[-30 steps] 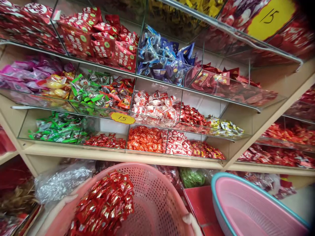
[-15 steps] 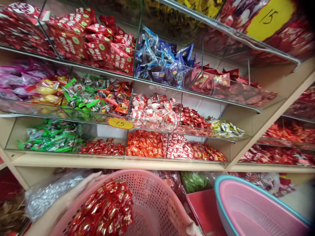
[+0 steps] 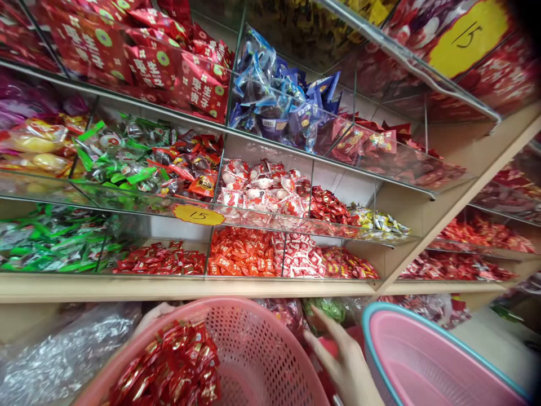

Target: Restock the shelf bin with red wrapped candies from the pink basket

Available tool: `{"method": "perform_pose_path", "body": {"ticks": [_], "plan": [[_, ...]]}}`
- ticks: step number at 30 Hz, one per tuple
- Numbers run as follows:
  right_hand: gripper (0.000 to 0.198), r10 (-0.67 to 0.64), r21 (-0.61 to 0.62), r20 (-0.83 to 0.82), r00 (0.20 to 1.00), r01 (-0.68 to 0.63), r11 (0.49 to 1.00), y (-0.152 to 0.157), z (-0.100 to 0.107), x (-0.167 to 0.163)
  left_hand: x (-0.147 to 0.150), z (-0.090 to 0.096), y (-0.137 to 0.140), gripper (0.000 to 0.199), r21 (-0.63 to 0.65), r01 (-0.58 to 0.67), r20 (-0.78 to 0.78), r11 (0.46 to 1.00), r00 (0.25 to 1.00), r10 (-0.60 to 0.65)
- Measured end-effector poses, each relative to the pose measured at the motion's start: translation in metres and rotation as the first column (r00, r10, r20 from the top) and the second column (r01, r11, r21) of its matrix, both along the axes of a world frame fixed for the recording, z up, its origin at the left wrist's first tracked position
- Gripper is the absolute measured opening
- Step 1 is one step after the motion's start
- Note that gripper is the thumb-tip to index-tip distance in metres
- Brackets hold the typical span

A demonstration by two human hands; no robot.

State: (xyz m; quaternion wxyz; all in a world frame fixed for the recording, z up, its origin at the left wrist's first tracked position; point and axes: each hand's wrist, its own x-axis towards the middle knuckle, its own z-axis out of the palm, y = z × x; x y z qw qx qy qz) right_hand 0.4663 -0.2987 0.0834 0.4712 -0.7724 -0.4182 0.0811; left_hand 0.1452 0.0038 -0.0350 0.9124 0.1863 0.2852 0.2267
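A pink perforated plastic basket is tilted in front of me, with a heap of red-and-gold wrapped candies lying in its left part. My left hand is at the basket's far left rim, gripping it from outside; most of that hand is hidden behind the rim. Just off the right side of the basket, my right hand is raised with its fingers spread and nothing in it. It is between the basket and a pink basin with a blue rim.
Ahead stand wooden shelves with clear divided bins of wrapped candy. Yellow price tags marked 15 hang on their edges. Below the shelf, a clear plastic bag lies at left and green-wrapped candies lie near my right hand.
My right hand has come off the basket's right rim and risen, fingers spreading. The left hand stays at the far left rim. The view has shifted nearer the shelves.
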Motion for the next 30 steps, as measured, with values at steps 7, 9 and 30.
{"method": "perform_pose_path", "body": {"ticks": [7, 9, 30], "plan": [[0.034, 0.510, -0.372, 0.435, 0.743, -0.367, 0.852, 0.169, 0.074, 0.012, -0.002, 0.003, 0.001, 0.049, 0.001, -0.011, -0.035, 1.000, 0.999, 0.011], [0.034, 0.570, -0.495, 0.430, 0.700, -0.345, 0.797, 0.195, 0.072, 0.015, -0.005, 0.004, 0.001, 0.052, -0.002, -0.030, -0.043, 1.000, 0.999, 0.030], [0.017, 0.530, -0.051, 0.214, 0.821, -0.532, 0.845, 0.148, 0.042, -0.016, -0.011, 0.036, -0.018, 0.045, 0.006, 0.023, -0.033, 1.000, 0.999, -0.023]]}}
